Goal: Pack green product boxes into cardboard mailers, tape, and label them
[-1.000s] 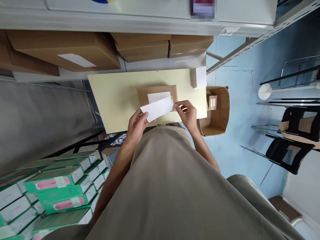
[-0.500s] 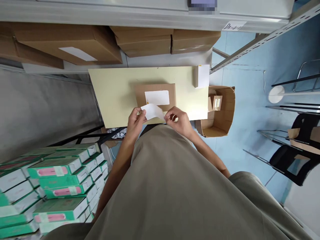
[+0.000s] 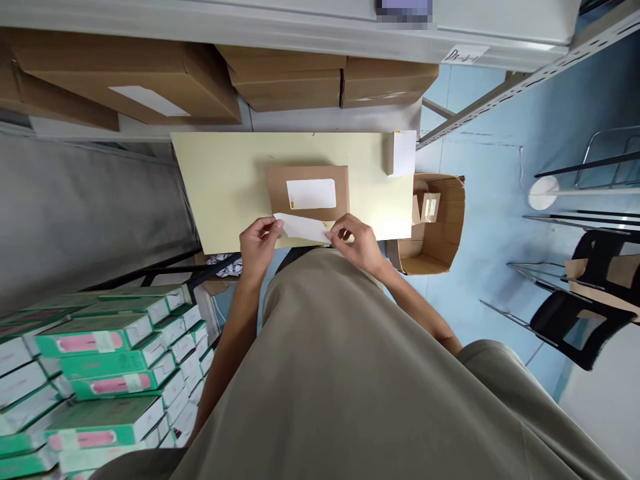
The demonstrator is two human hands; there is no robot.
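Observation:
My left hand pinches the left end of a white paper strip and my right hand pinches its right end. The strip is stretched flat between them at the near edge of a pale yellow table. Just beyond it lies a flat brown cardboard parcel with a white label stuck on top. The strip overlaps the parcel's near edge.
A small white box stands at the table's right end. An open carton sits on the blue floor to the right. Green-and-white boxes are stacked at lower left. Brown cartons fill the shelf behind. Black chairs stand at right.
The white strip came off the parcel's label area and down toward me. Both hands moved nearer the table's front edge and pulled the strip out flat.

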